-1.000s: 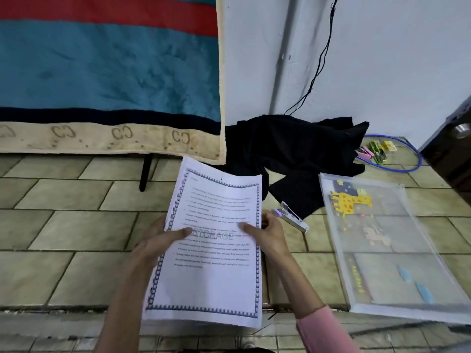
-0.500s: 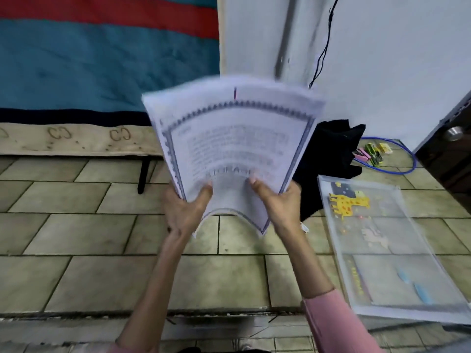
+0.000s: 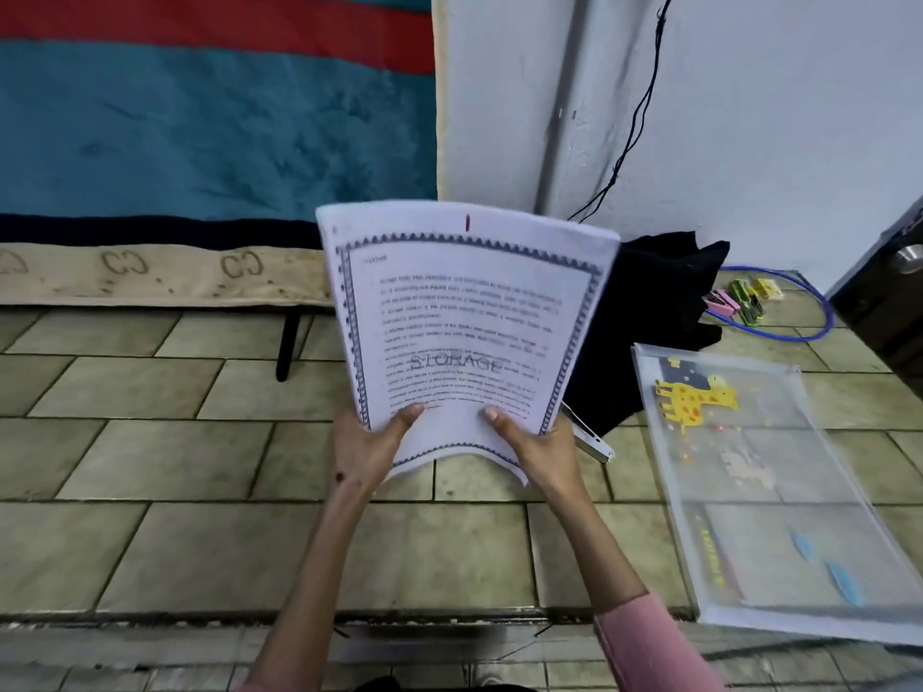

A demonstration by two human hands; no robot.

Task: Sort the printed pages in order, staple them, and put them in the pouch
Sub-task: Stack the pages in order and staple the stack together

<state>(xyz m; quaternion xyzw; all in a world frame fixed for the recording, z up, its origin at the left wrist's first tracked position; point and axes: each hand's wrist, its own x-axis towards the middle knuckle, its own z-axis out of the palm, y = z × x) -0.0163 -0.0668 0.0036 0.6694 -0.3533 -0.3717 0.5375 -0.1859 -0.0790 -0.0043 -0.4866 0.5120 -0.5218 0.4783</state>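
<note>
paper pages (image 3: 464, 317) gripped at bottom corners by left hand (image 3: 367, 449), right hand (image 3: 542, 449).

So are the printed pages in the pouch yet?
Out. Both the left hand and right hand hold the pages; the pouch lies aside.

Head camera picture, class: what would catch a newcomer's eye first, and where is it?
First, the printed pages, held upright mid-frame above the tiled floor, gripped at the bottom corners by the left hand and right hand. Next, the clear pouch with a yellow giraffe, lying on the floor to the right. Behind, a teal and red blanket hangs at the left.
</note>
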